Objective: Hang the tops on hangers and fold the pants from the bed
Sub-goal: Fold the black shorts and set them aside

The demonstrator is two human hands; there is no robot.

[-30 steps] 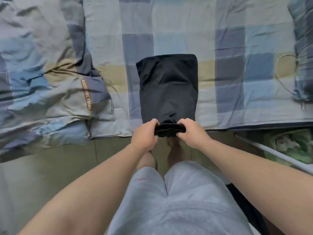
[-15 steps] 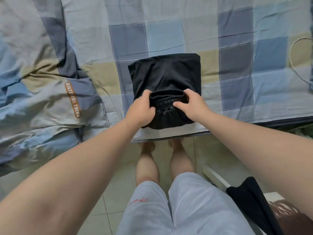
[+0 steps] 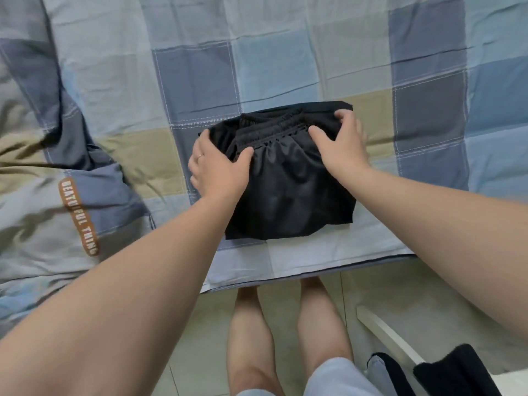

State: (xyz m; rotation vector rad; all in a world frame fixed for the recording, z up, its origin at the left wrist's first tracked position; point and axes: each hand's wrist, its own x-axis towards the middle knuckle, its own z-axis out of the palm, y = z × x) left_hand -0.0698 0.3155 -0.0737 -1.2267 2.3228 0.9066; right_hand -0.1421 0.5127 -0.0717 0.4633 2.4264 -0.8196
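Note:
The black pants (image 3: 288, 190) lie folded into a compact stack on the checked bed sheet (image 3: 285, 61), near the bed's front edge. Their elastic waistband is turned over onto the far part of the stack. My left hand (image 3: 217, 167) holds the left side of the folded layer, thumb on top and fingers round the edge. On the right side, at the far corner, my right hand (image 3: 341, 144) grips the fabric with its thumb lying on the waistband. No tops or hangers are in view.
A crumpled checked duvet (image 3: 43, 155) with an orange lettered label fills the bed's left side. Below the bed's front edge (image 3: 314, 274) are the tiled floor, my bare legs, a white bar (image 3: 385, 335) and dark garments (image 3: 457, 372) at the lower right.
Both hands carried the waistband end up from the bed's front edge and folded it over the rest of the pants towards the far side. The stack is now shorter.

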